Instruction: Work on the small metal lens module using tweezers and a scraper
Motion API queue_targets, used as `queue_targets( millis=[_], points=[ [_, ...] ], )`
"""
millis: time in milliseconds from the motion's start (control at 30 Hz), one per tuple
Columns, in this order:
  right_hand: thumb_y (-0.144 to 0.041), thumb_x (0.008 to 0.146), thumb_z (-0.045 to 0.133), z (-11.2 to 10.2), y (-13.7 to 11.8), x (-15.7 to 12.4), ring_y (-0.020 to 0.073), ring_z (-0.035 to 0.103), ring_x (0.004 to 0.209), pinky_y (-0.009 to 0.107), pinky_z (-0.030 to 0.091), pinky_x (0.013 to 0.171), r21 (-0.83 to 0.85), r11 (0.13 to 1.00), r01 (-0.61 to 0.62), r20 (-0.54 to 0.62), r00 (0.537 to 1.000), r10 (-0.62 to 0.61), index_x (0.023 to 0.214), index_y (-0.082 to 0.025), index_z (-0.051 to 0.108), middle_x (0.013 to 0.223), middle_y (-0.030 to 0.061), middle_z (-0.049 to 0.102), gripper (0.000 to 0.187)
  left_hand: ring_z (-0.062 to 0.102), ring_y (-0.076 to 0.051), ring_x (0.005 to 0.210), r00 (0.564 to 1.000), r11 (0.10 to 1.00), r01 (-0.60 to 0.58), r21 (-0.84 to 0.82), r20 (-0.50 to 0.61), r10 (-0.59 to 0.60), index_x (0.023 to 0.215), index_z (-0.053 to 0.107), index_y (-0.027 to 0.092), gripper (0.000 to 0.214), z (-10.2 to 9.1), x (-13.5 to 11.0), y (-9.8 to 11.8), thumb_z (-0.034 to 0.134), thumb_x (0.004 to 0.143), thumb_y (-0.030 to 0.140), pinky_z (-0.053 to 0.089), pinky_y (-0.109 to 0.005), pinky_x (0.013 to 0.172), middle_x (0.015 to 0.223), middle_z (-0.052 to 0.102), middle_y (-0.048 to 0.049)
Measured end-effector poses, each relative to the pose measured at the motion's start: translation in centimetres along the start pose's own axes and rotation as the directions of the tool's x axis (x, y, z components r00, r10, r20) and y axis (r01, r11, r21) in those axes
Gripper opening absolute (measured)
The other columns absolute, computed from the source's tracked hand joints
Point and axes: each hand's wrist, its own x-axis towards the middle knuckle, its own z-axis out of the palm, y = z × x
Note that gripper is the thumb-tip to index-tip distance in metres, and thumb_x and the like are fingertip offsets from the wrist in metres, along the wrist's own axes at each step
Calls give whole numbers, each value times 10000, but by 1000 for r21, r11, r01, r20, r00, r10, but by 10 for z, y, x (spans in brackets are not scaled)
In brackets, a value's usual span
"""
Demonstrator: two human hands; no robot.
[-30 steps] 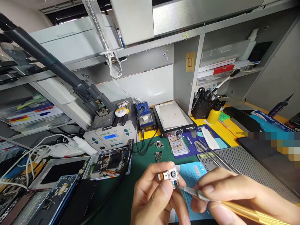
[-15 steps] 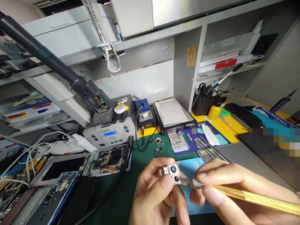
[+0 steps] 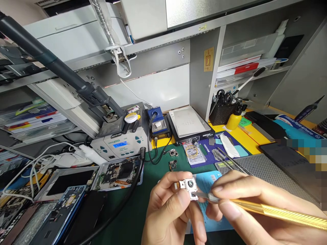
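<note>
Between the thumb and fingers of my left hand is a phone camera module, its lens facing up and a short flex connector poking out on the left. My right hand grips a craft knife with a gold, ridged handle. The flat blade tip touches the lower part of the module, at its smaller opening. Under both hands lies a blue packet on the green mat. Two more camera modules rest on the mat beyond my left hand, the nearer one below the farther one.
A hot-air station with a thick black hose stands at the back left. Phone boards in a tray and a blue phone frame lie left. Tweezers rest on a perforated grey plate at right. Behind sits a heating plate.
The camera module and both hands have shifted very slightly. The knife blade stays against the module's lower part, and both grips are the same.
</note>
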Motion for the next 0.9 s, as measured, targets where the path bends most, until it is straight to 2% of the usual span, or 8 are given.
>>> queue_targets(
  millis=[167, 367, 567, 633, 733, 767, 833, 900],
  points=[
    [-330, 964, 705, -4, 2, -3, 153, 735, 606, 232, 618, 560, 54, 997, -54, 43, 998, 51, 900, -345, 739, 692, -43, 754, 74, 729, -114, 530, 1000, 999, 17, 37, -11, -17, 1088, 813, 238, 168, -3, -1, 0, 746, 934, 248, 595, -162, 478, 789, 806, -59],
    [-362, 933, 743, -10, -1, -2, 149, 726, 572, 206, 615, 538, 168, 963, -209, 98, 976, 195, 819, -322, 769, 685, -30, 740, 123, 717, -102, 502, 997, 996, 81, 26, 10, -82, 1056, 815, 232, 151, -4, -1, 1, 774, 911, 236, 583, -150, 458, 791, 816, -75],
    [-298, 919, 762, -8, -4, 2, 168, 782, 621, 228, 666, 605, 194, 964, -184, 134, 978, 160, 907, -333, 808, 750, -27, 784, 60, 664, -91, 461, 997, 997, 78, 2, 2, -78, 1080, 810, 239, 169, -6, 0, 4, 686, 966, 238, 551, -130, 427, 669, 756, -53],
    [-261, 917, 766, -8, -2, 2, 170, 799, 658, 232, 673, 632, 188, 968, -168, 153, 978, 141, 941, -333, 804, 815, -24, 803, 85, 652, -94, 444, 997, 997, 78, -6, -7, -78, 1081, 813, 237, 172, -5, 3, 6, 698, 953, 244, 546, -144, 398, 700, 761, -54],
    [-310, 944, 745, -13, 4, 10, 168, 790, 620, 241, 663, 585, 176, 966, -187, 118, 979, 168, 991, -314, 780, 795, -20, 810, 58, 623, -86, 436, 991, 999, 50, 8, -121, -49, 1023, 823, 202, 145, -2, 7, 11, 772, 891, 233, 528, -148, 363, 744, 764, -59],
    [-354, 957, 730, -18, 7, 17, 167, 779, 592, 252, 660, 575, 151, 968, -200, 56, 979, 194, 988, -301, 764, 726, -29, 797, 70, 611, -83, 444, 983, 999, 44, 21, -180, -39, 1004, 823, 192, 137, -1, 8, 13, 787, 876, 222, 521, -143, 362, 739, 759, -61],
    [-476, 978, 673, -32, 13, 35, 191, 778, 680, 301, 659, 623, 60, 972, -228, 8, 974, 228, 1032, -265, 711, 766, -6, 789, 220, 581, -78, 446, 961, 997, 37, 64, -276, -18, 986, 818, 184, 113, 1, 9, 17, 769, 890, 220, 521, -148, 381, 704, 738, -60],
    [-545, 962, 668, -53, 20, 54, 169, 724, 618, 294, 620, 598, -90, 950, -299, 37, 952, 304, 884, -215, 690, 714, 14, 755, 339, 569, -84, 466, 942, 994, 17, 111, -334, 21, 989, 808, 184, 124, 1, 9, 19, 783, 870, 206, 507, -155, 382, 720, 733, -61]
  ],
)
